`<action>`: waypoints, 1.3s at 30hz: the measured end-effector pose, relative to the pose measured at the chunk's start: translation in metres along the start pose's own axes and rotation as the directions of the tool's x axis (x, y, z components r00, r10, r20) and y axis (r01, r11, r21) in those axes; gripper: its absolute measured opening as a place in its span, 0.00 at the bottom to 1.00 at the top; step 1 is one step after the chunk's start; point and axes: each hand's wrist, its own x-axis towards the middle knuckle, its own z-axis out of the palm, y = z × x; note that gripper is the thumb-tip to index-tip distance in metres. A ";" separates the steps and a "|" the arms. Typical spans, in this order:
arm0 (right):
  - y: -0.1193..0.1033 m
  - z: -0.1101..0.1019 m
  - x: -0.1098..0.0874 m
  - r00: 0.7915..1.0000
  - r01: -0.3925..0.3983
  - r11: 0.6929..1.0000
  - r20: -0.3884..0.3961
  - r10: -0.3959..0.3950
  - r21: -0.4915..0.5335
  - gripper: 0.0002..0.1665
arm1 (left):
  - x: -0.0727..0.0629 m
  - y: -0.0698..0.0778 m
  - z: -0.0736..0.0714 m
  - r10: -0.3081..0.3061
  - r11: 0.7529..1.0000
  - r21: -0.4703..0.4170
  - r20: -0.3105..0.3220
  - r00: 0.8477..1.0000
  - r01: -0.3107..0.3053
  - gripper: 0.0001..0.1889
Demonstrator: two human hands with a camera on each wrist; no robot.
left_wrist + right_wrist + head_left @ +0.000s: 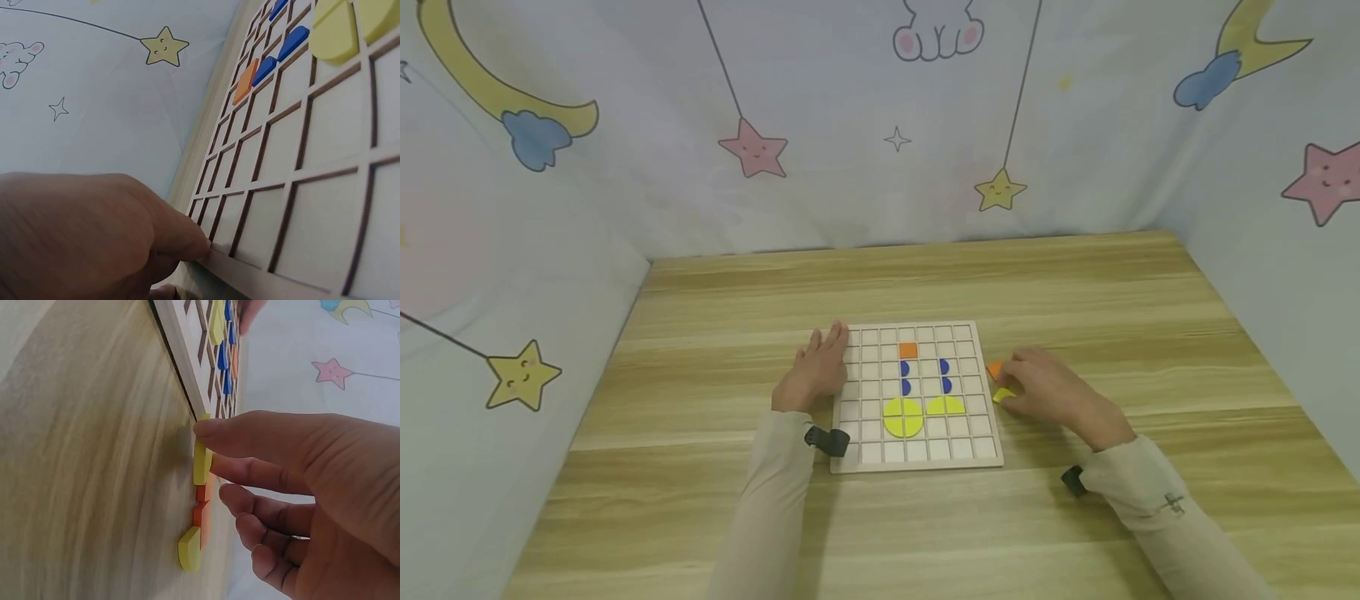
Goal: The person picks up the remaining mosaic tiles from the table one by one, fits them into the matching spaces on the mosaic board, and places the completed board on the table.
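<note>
A pale wooden grid board (917,468) lies flat on the table. Along its left edge rests my left hand (817,367), its fingers pointing away; a fingertip (199,245) touches the frame in the left wrist view. My right hand (1048,392), just beyond the right edge, pinches a yellow piece (201,464) between thumb and index finger. Two orange pieces (202,514) and another yellow piece (189,550) lie by that hand. The grid carries an orange square (907,351), several blue half-rounds (905,368), a yellow circle of pieces (892,408) and a yellow half-circle (955,407).
The wood-grain table (700,500) extends around the board on every side. Hanging fabric (850,192) printed with stars and moons encloses the back and both sides. A black wrist strap (827,441) sits at the left cuff, and another dark device (1073,481) at the right.
</note>
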 end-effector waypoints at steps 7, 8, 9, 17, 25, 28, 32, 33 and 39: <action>-0.001 0.002 0.005 0.995 0.057 0.998 -0.085 -0.056 0.006 0.13 | 0.000 0.000 0.000 0.000 1.000 -0.005 -0.001 1.000 0.000 0.32; -0.002 0.003 0.006 0.994 0.062 0.998 -0.093 -0.060 0.012 0.13 | 0.000 0.001 0.000 -0.001 1.000 -0.005 -0.001 1.000 0.001 0.32; -0.003 0.004 0.007 0.994 0.059 0.998 -0.096 -0.057 0.019 0.14 | 0.000 0.001 0.000 -0.002 1.000 -0.004 0.000 1.000 0.002 0.32; -0.015 0.005 0.011 0.994 0.053 0.997 -0.101 -0.048 0.051 0.15 | 0.001 -0.001 0.001 -0.005 1.000 -0.008 -0.001 1.000 0.005 0.32; -0.031 0.008 0.014 0.997 0.043 0.997 -0.069 -0.039 0.057 0.15 | 0.000 0.000 0.001 -0.005 1.000 -0.007 -0.008 1.000 0.005 0.32; -0.037 0.011 0.014 0.995 0.064 0.997 -0.081 -0.060 0.050 0.15 | 0.000 0.000 0.002 -0.006 1.000 -0.002 -0.009 1.000 0.006 0.32; -0.046 0.015 0.012 0.987 0.111 0.994 -0.116 -0.107 0.023 0.15 | 0.000 0.000 0.002 -0.008 1.000 -0.001 -0.006 1.000 0.008 0.32; -0.049 0.017 0.012 0.985 0.122 0.992 -0.126 -0.120 0.009 0.15 | 0.000 0.000 0.001 -0.009 1.000 -0.004 -0.005 1.000 0.008 0.32; -0.064 0.024 0.013 0.984 0.117 0.990 -0.123 -0.126 -0.075 0.16 | 0.000 0.000 0.001 -0.008 1.000 -0.014 -0.002 1.000 0.008 0.32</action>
